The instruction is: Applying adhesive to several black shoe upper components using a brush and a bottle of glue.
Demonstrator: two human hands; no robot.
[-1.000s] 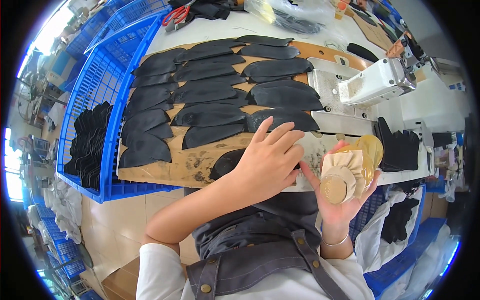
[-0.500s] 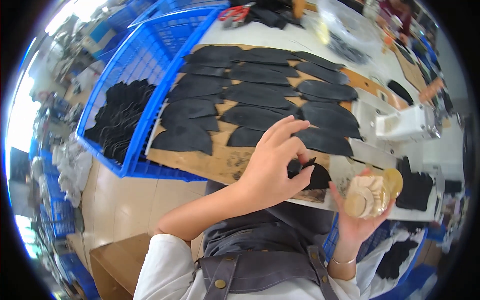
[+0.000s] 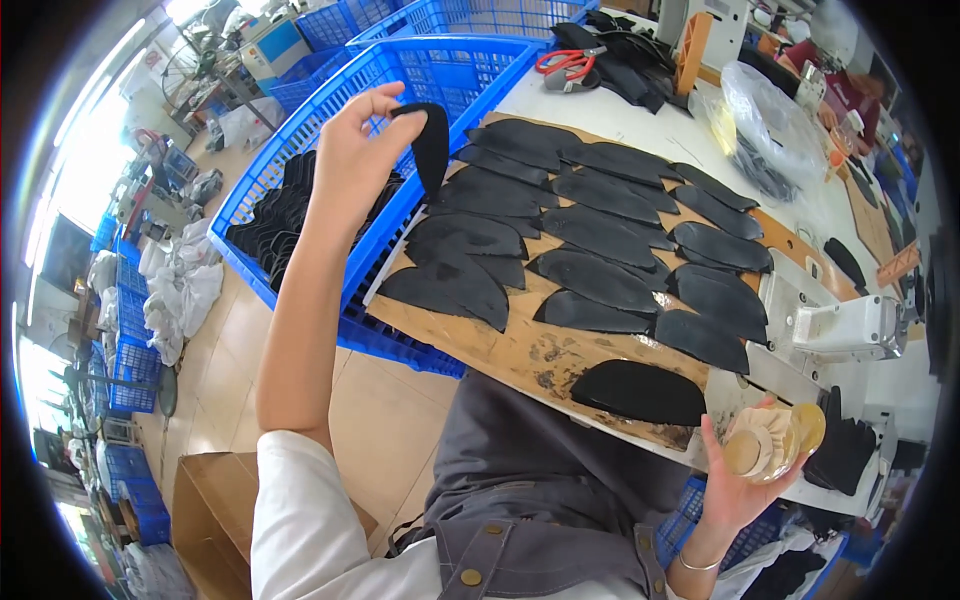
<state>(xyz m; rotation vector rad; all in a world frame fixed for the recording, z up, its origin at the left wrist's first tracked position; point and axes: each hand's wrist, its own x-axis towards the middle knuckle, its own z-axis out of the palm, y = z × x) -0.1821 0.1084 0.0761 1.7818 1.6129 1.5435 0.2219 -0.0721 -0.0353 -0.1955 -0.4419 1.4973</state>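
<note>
Above the right rim of a blue plastic basket [image 3: 490,100], my left hand [image 3: 355,165] is closed, pinching a thin black curved piece [image 3: 432,150] between thumb and fingers. The piece hangs down, lengthwise. A stack of black wavy-edged pieces [image 3: 280,220] lies inside the basket. My right hand [image 3: 735,495] is wrapped round a clear, rounded container [image 3: 765,445] with a cream, gathered part and yellowish discs. Close to it, a single black half-oval piece [image 3: 640,392] lies flat on the brown board [image 3: 480,345]. Several similar pieces [image 3: 590,270] lie in overlapping columns farther up the board.
A white sewing-machine-like arm [image 3: 850,330] stands to the right of the board. Red-handled scissors [image 3: 570,65] and black scraps [image 3: 630,70] lie at the back, beside a clear plastic bag [image 3: 765,125]. A cardboard box [image 3: 215,520] sits on the floor at lower left. Another person works at far right.
My left hand has moved from the board's near edge up and left to the basket, a black piece in its fingers. The view has shifted. My right hand still holds the container.
</note>
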